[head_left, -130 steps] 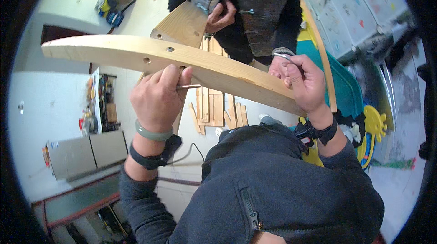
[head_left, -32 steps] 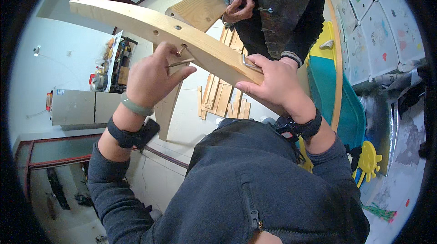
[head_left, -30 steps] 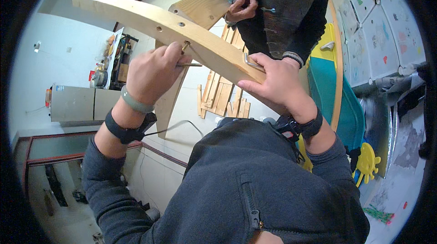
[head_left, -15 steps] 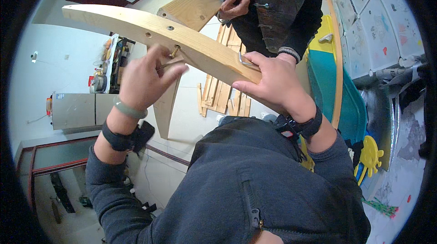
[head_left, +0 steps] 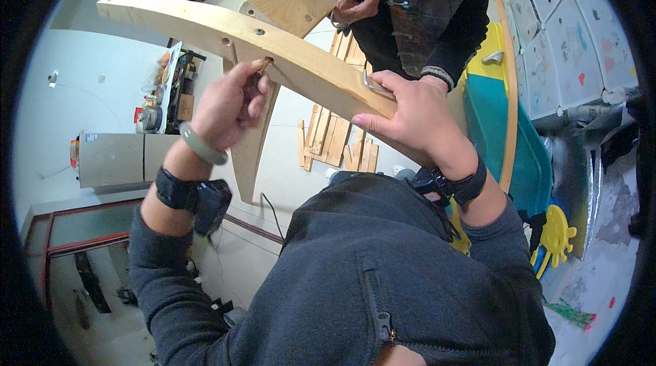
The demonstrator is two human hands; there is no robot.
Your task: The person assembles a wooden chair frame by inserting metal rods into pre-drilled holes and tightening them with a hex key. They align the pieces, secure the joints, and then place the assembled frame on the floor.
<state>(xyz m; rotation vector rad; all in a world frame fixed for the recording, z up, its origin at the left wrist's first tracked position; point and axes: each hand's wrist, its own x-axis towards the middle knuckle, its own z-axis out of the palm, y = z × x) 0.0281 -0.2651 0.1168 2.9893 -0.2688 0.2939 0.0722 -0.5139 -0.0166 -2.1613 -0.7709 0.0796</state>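
Observation:
A long curved wooden beam (head_left: 311, 65) slants across in front of me, with drilled holes in its near side. My right hand (head_left: 427, 113) is closed around its right end. Under the fingers of that hand lies a bent hex key (head_left: 367, 81) on the beam's top. My left hand (head_left: 236, 103) is closed, its fingertips pinching a brass-coloured bolt (head_left: 264, 65) at one of the holes. How deep the bolt sits cannot be seen. A thin rod (head_left: 234, 53) sticks up by the left fingers; its other end is hidden.
Another person's hand (head_left: 359, 3) is near a second wooden board (head_left: 294, 4) behind the beam. Several wooden slats (head_left: 331, 137) lie on the floor below. To the right stands a teal and yellow plastic piece (head_left: 502, 134); at left is a grey cabinet (head_left: 113, 160).
My left hand has turned, and its fingertips now meet the bolt, which stood out of the hole before. The thin rod has swung upright. My right hand keeps its grip on the beam.

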